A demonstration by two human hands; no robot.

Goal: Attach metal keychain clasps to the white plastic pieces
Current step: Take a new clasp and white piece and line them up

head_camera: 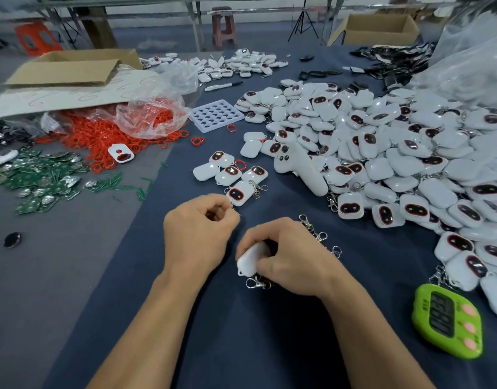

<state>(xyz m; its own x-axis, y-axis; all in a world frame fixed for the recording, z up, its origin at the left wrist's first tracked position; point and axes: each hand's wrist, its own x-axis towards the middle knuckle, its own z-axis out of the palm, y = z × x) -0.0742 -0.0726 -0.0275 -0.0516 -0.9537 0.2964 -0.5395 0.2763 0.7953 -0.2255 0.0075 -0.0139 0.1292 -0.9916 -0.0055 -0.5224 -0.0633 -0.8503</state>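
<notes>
In the upper left of the frame, a clear plastic bag (150, 116) spills red rings (101, 141) in front of an open cardboard box (70, 66), and a second box (378, 26) stands at the upper right. At lower centre, the left hand (198, 228) is curled, thumb and forefinger pinching a small metal clasp (234, 208) that is mostly hidden. The right hand (289, 256), just beside it, wraps its fingers round a white plastic piece (251, 259), with more clasps (258, 283) lying under it. Loose clasps (316, 231) lie behind that hand. A big pile of white pieces (396, 153) fills the right side with a white controller (300, 169) leaning on it. A green timer (449, 321) sits at the lower right and green circuit boards (37, 175) at the left.
</notes>
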